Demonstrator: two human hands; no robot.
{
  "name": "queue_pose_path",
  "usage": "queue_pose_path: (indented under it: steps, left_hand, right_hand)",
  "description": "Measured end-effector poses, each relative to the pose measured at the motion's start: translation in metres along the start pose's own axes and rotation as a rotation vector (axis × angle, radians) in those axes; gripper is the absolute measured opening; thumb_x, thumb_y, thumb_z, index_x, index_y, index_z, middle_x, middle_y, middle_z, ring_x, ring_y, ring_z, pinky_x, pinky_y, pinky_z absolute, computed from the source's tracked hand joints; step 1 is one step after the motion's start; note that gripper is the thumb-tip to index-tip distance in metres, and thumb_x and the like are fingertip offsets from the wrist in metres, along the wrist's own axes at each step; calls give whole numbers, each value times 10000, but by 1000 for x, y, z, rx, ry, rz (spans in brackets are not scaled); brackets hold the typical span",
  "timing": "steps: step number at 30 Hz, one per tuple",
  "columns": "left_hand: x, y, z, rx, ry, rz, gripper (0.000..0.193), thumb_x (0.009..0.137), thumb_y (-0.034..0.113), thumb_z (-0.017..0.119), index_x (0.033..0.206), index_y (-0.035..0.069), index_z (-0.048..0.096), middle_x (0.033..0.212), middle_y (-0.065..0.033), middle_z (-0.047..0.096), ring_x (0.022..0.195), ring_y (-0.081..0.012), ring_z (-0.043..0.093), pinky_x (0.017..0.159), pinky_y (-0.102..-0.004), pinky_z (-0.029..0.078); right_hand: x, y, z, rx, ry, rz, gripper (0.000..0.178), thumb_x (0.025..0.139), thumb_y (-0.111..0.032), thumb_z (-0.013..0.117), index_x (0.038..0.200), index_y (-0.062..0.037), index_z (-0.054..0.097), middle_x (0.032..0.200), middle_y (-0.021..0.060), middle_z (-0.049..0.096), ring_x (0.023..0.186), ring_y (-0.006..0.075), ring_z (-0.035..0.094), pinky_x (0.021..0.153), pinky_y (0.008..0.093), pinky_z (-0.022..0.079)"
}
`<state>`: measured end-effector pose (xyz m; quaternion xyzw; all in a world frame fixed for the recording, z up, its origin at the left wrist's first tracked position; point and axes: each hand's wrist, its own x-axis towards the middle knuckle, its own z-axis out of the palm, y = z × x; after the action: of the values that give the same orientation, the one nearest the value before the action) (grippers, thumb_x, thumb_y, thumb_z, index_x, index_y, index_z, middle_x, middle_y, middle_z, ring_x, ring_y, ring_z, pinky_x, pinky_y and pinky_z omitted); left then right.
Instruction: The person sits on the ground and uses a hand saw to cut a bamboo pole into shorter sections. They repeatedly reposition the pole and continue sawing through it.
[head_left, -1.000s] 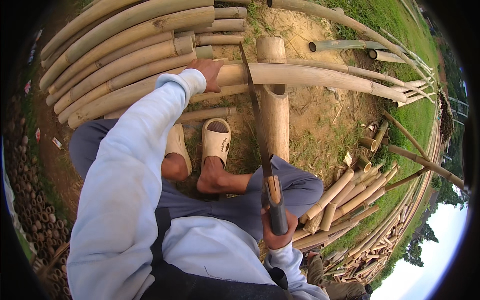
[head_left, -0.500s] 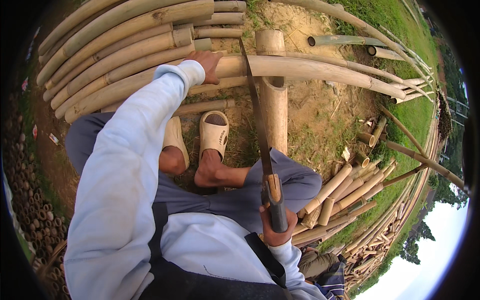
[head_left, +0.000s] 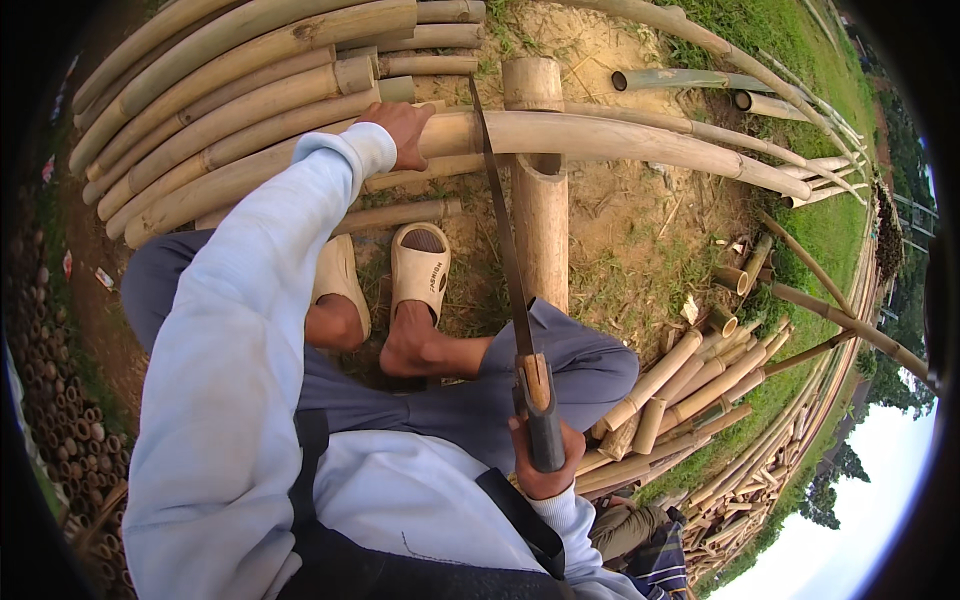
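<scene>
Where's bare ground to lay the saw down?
Bare dirt lies right of the upright post, below the held pole and above the short cut pieces. Another sandy patch sits above that pole. Crowded: stacked poles upper left, feet and sandals left of the post. Right hand grips the saw; left hand rests on the pole.

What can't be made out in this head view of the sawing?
- Head view: left hand palm and fingertips, pressed against the bamboo pole.
- Depth of the cut: the saw blade stands edge-on over it.
- Right hand fingers, wrapped behind the saw handle.
- Bamboo pole's far end, lost among stacked poles at the rim.
</scene>
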<state>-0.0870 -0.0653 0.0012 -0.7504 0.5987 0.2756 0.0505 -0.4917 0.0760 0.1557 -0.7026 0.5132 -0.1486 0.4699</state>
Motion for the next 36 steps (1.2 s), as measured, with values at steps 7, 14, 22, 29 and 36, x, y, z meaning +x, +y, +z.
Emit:
queue_pose_path:
  steps: [7, 14, 22, 29, 36]
  left_hand:
    - [12, 8, -3, -7, 73, 76, 654, 730, 372, 798, 1269, 56, 603, 1077, -208, 736, 1052, -417, 695, 945, -507, 541]
    - [8, -13, 7, -16, 3, 12, 868, 696, 373, 803, 1449, 52, 512, 1076, -234, 731, 1063, -414, 689, 970, -515, 526]
    - [13, 5, 2, 15, 23, 41, 837, 690, 382, 807, 1412, 51, 546, 1058, -230, 737, 1015, -414, 704, 938, -495, 558]
    - [14, -16, -4, -12, 65, 56, 775, 679, 370, 810, 1338, 43, 567, 1051, -235, 735, 1019, -427, 700, 907, -520, 549]
    - [1, -3, 0, -15, 26, 16, 633, 730, 374, 808, 1234, 47, 611, 1074, -225, 735, 1044, -415, 700, 947, -497, 560]
  right_hand:
    - [169, 16, 72, 95, 140, -123, 149, 907, -100, 770, 967, 14, 695, 702, 78, 628, 652, 114, 533, 617, 321, 477]
    - [15, 11, 6, 46, 0, -5, 244, 925, -52, 748, 1144, 48, 707, 940, 54, 740, 853, 89, 639, 792, 254, 504]
    - [143, 26, 58, 67, 69, -88, 170, 901, -106, 784, 976, 22, 702, 693, 106, 641, 637, 120, 553, 611, 329, 481]
    - [80, 21, 38, 128, 35, -69, 262, 912, -61, 761, 1150, 31, 700, 859, 108, 713, 794, 112, 628, 763, 296, 524]
    - [33, 5, 10, 46, 3, -31, 203, 902, -66, 769, 1070, 36, 716, 851, 56, 719, 775, 94, 627, 737, 264, 503]
